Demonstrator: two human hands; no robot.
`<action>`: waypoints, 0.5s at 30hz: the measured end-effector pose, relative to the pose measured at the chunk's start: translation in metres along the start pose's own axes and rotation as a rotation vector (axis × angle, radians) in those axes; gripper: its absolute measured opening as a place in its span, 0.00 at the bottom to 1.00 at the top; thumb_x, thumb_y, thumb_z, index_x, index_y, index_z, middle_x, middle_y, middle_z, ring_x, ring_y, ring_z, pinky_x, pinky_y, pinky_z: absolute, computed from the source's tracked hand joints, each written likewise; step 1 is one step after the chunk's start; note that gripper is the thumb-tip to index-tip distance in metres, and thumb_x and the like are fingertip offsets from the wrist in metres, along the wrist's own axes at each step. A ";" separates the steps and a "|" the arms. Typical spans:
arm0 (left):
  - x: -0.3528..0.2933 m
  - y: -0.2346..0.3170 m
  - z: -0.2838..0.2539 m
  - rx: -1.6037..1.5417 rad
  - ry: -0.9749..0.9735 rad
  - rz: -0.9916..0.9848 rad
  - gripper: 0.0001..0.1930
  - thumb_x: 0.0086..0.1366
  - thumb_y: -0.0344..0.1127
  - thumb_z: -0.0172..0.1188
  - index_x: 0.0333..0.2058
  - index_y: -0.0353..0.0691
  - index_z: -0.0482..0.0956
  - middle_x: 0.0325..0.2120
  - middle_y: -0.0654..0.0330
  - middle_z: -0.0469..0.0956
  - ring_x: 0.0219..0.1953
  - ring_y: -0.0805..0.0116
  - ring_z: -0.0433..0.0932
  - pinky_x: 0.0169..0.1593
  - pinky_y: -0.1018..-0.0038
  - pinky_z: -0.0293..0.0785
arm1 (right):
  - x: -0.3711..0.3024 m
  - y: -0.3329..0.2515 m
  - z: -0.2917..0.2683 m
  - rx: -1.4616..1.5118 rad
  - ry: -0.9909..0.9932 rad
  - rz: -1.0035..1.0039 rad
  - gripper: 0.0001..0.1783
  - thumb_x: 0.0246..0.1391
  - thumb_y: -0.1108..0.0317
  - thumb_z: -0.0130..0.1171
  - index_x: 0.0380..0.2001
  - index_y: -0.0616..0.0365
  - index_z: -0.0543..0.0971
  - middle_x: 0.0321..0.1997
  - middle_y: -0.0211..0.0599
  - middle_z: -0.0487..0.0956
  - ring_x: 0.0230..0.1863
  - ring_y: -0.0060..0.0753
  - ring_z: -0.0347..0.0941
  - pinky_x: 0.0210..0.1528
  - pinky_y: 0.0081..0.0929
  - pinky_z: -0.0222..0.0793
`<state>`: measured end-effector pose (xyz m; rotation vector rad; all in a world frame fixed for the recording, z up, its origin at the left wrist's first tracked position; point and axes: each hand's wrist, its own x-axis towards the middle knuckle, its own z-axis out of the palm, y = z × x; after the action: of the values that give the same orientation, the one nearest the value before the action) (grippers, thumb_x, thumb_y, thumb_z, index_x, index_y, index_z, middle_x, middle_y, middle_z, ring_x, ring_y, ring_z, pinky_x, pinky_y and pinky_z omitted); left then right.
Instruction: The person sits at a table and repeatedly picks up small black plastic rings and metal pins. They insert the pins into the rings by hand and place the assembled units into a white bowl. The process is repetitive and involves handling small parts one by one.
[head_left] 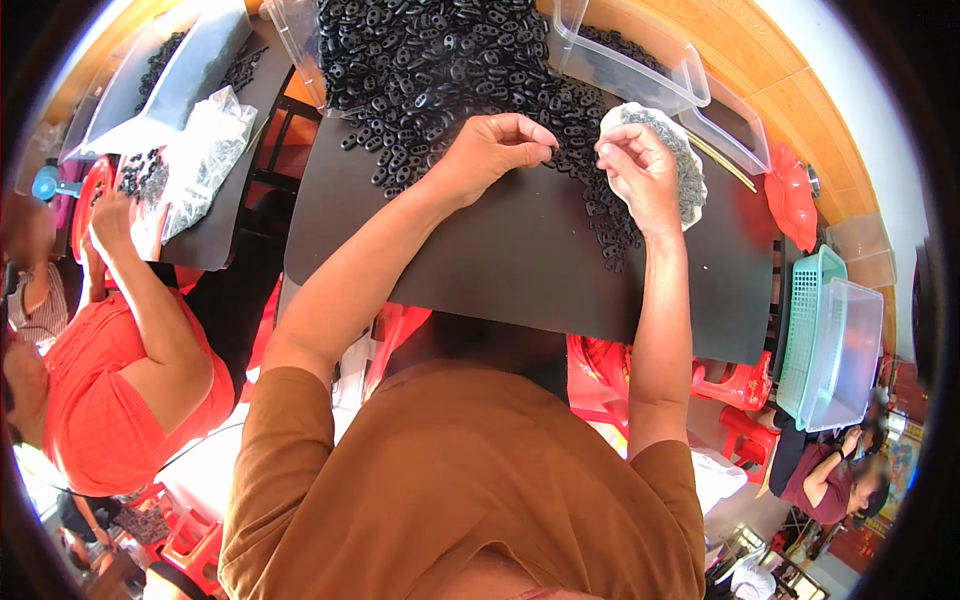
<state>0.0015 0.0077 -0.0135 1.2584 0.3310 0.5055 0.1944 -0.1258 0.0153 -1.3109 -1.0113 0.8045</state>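
Observation:
Above the dark table (520,250), my left hand (483,158) is closed in a pinch at the near edge of a big heap of black oval two-hole pieces (430,60). A small dark bit shows at its thumb and fingertip, too small to name. My right hand (643,180) is also pinched, partly in front of a white dish (704,200) filled with small grey metallic pieces (690,175). What its fingers hold, if anything, I cannot make out. Between and below my hands lies a strip of smaller black parts (608,225).
Clear plastic bins (640,70) stand along the far side, with thin sticks (725,165) beside them. A red basin (790,200) and a turquoise basket (805,320) are at the right. To the left a person in red (130,390) works at another table with a plastic bag (210,150).

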 end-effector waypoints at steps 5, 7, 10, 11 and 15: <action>0.000 -0.001 0.002 0.004 0.048 0.059 0.10 0.57 0.23 0.65 0.40 0.35 0.79 0.36 0.61 0.81 0.39 0.75 0.78 0.47 0.79 0.75 | 0.005 0.001 0.026 -0.154 -0.072 -0.057 0.03 0.56 0.73 0.61 0.34 0.59 0.78 0.32 0.27 0.79 0.33 0.17 0.75 0.33 0.16 0.70; -0.001 0.001 0.002 0.031 0.066 0.045 0.11 0.57 0.23 0.65 0.40 0.35 0.78 0.36 0.61 0.81 0.39 0.75 0.78 0.49 0.78 0.75 | 0.006 -0.001 0.030 -0.155 -0.086 -0.027 0.03 0.56 0.73 0.60 0.33 0.59 0.77 0.32 0.27 0.79 0.33 0.17 0.75 0.34 0.17 0.70; 0.000 -0.001 0.002 0.086 0.081 0.068 0.11 0.57 0.24 0.65 0.39 0.35 0.79 0.36 0.62 0.80 0.38 0.75 0.79 0.47 0.78 0.75 | 0.007 -0.002 0.034 -0.155 -0.099 -0.016 0.02 0.57 0.73 0.60 0.33 0.58 0.77 0.32 0.27 0.79 0.33 0.17 0.75 0.35 0.18 0.71; 0.000 -0.002 0.002 0.078 0.081 0.072 0.11 0.57 0.24 0.65 0.39 0.35 0.79 0.35 0.62 0.80 0.38 0.76 0.79 0.46 0.78 0.75 | 0.006 -0.001 0.036 -0.143 -0.101 -0.010 0.03 0.57 0.73 0.60 0.33 0.58 0.77 0.32 0.27 0.79 0.33 0.17 0.75 0.35 0.17 0.72; 0.001 -0.004 0.000 0.079 0.086 0.087 0.10 0.57 0.25 0.65 0.38 0.36 0.79 0.34 0.64 0.80 0.36 0.77 0.78 0.42 0.80 0.74 | 0.003 0.004 0.039 -0.083 -0.116 0.019 0.03 0.57 0.73 0.60 0.33 0.58 0.76 0.32 0.28 0.79 0.33 0.19 0.76 0.35 0.17 0.72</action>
<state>0.0029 0.0075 -0.0172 1.3340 0.3727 0.6278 0.1597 -0.1078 0.0111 -1.3589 -1.1363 0.8690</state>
